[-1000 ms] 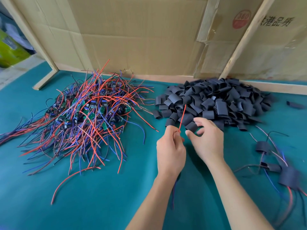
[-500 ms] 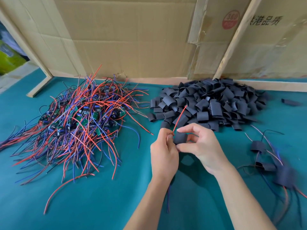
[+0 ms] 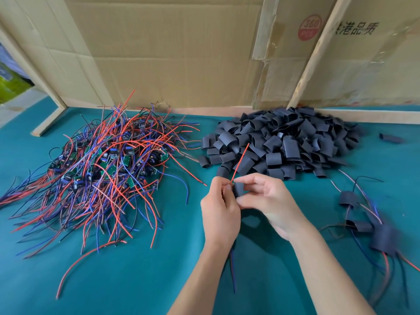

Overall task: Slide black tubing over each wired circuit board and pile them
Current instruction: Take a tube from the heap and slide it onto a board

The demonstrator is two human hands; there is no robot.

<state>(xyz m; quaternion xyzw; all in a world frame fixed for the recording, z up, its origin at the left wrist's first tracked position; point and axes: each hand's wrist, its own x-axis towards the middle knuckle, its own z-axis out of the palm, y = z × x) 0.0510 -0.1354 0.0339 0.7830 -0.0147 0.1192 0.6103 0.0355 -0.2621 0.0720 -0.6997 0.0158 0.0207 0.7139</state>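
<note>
Tubing piece point(image 3: 238, 188) sits pinched in the right hand point(image 3: 270, 201), thumb and fingers curled round it, held up off the green mat point(image 3: 136, 280) in front of the pile of loose black sleeves point(image 3: 284, 144). Left hand point(image 3: 219, 210) grips the wired board's leads, with the red wire point(image 3: 240, 162) poking up past the sleeve, probably so it threads through first. The board itself is hidden behind the fingers, can't tell how far in it is. Raw wired boards point(image 3: 102, 169) are heaped on the left, finished sleeved ones point(image 3: 368, 226) lie on the right, so each hand reaches its own supply. Only a few are done, loads to go.
</note>
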